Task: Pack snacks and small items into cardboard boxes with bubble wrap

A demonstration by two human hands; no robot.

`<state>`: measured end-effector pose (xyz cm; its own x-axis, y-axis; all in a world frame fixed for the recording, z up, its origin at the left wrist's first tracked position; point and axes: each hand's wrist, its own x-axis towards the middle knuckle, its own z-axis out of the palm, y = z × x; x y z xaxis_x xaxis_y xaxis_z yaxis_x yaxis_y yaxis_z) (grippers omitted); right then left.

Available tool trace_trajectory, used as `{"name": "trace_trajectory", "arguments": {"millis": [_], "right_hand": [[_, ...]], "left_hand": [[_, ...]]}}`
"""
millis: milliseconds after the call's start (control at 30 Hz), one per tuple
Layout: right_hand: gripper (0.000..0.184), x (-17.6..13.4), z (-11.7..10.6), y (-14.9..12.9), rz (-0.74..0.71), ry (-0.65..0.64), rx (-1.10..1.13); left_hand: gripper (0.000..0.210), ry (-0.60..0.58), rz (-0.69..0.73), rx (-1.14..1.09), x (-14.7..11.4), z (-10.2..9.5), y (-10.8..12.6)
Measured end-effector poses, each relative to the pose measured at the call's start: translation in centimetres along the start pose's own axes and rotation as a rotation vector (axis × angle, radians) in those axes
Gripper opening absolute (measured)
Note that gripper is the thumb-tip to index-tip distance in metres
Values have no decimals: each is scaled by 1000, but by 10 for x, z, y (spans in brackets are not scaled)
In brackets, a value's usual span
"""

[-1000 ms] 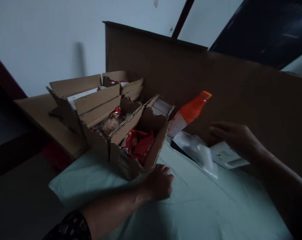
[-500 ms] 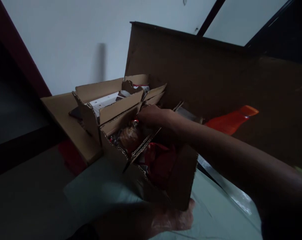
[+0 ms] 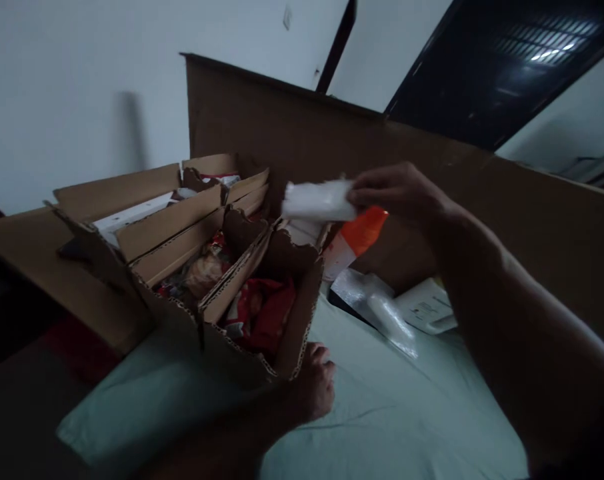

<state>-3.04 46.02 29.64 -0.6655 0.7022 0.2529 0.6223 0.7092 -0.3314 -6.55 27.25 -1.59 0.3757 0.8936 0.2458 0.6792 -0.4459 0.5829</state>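
Observation:
My right hand [image 3: 399, 193] is raised above the boxes and pinches a white packet [image 3: 316, 201] by its right end. My left hand [image 3: 315, 387] rests as a loose fist on the pale green cloth [image 3: 392, 413], against the front corner of the nearest cardboard box [image 3: 295, 327]. That box holds red snack packets [image 3: 259, 313]. The box next to it [image 3: 182, 250] holds a round brownish wrapped item [image 3: 202, 273].
More open cardboard boxes [image 3: 132, 193] stand behind. An orange bottle [image 3: 357, 237] lies behind the white packet. A clear plastic bag [image 3: 377, 307] and a white flat device [image 3: 427, 307] lie on the cloth. A tall brown cardboard wall [image 3: 507, 213] runs along the back.
My right hand reached from the flat items into the boxes, then lifted out holding a white packet. My left hand stayed at the box's front corner. The view shifted.

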Motion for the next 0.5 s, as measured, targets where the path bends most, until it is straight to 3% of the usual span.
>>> {"name": "trace_trajectory", "arguments": {"millis": [67,133,233,333,400,500], "right_hand": [[32,-45,-13,64,159,110,137],[41,-85,-11,120,258,132,158],[40,-113,-2,161,337,180,152],[27,-89,6,140,243,234,-14],[22,-51,16,106,80,109,-246],[17,13,46,56,15,-43,-299]], "left_hand": [[16,4,-3,8,1,3,0],[18,8,-10,17,2,6,1],[20,11,-30,33,2,9,1],[21,24,-35,46,1,12,1],[22,60,-13,35,-1,15,-1],[23,112,-8,-18,-3,17,-1]]}}
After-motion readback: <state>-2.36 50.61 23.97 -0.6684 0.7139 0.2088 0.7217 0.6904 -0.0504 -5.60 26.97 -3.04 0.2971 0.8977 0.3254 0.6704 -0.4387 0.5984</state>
